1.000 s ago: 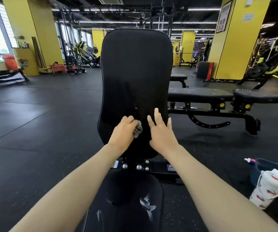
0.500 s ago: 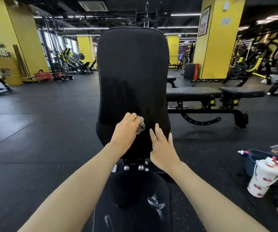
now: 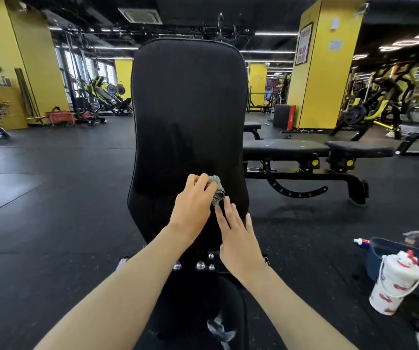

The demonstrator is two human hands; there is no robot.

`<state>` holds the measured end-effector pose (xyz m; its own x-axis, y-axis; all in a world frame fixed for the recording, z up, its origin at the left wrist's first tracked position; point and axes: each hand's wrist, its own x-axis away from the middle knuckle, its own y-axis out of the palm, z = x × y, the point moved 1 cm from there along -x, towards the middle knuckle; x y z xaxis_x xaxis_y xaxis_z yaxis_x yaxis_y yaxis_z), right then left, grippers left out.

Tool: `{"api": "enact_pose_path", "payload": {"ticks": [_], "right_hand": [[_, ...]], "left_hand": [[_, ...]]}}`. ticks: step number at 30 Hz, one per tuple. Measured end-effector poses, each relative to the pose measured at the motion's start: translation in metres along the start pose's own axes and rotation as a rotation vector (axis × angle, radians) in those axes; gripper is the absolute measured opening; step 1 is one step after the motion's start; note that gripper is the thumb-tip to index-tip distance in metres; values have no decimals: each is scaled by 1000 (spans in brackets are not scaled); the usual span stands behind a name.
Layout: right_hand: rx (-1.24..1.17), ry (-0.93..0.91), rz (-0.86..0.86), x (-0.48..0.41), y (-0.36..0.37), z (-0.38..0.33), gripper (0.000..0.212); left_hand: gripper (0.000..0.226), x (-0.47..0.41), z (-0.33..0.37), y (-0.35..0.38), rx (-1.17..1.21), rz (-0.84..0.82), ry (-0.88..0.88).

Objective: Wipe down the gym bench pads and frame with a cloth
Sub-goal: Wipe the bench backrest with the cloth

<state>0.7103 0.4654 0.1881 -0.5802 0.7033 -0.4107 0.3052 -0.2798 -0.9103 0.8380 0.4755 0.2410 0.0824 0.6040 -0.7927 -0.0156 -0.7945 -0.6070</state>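
Observation:
The bench's black back pad [image 3: 188, 114] stands upright in front of me. Below it lies the black seat pad [image 3: 203, 306], with white smears near its front. Bolts show on the frame joint [image 3: 201, 265] between the two pads. My left hand [image 3: 193, 205] grips a bunched green-grey cloth [image 3: 217, 189] against the lower right part of the back pad. My right hand [image 3: 236, 236] lies just below the cloth with straight fingers flat on the pad, its fingertips almost at the cloth.
A flat black bench [image 3: 304, 150] stands to the right behind the pad. On the floor at the right are a dark blue bucket [image 3: 390, 253], a white bottle with red marks [image 3: 395, 284] and a spray trigger [image 3: 415, 234]. Yellow pillars and machines fill the back.
My left hand has kept the cloth on the lower pad and shifted a little up and right. My right hand has slid down and closer under the cloth. My view has turned slightly.

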Motion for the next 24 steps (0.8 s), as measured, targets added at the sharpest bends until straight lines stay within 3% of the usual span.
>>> {"api": "enact_pose_path", "payload": {"ticks": [3,6,10,13,18,21,24], "right_hand": [[20,24,65,0,8,-2,88],[16,35,108,-1,13,-3,89],[-3,34,136,-1,9,-2,79],[-38,-9,147,-1,7,0,72],[-48,-3,148,4,-1,2,67],[-75,-3,90,9,-3,2,66],[-94,8,64,7,-7,1,65]], "left_hand": [[37,5,1,-2,-5,-74,102],[28,-16,-3,-22,-2,-31,206],[30,-50,4,-28,-8,60,94],[34,-39,9,-10,-6,6,87],[37,-10,15,-6,-106,-203,334],[39,-29,24,-21,-177,-84,422],[39,-64,36,-30,-133,100,317]]}}
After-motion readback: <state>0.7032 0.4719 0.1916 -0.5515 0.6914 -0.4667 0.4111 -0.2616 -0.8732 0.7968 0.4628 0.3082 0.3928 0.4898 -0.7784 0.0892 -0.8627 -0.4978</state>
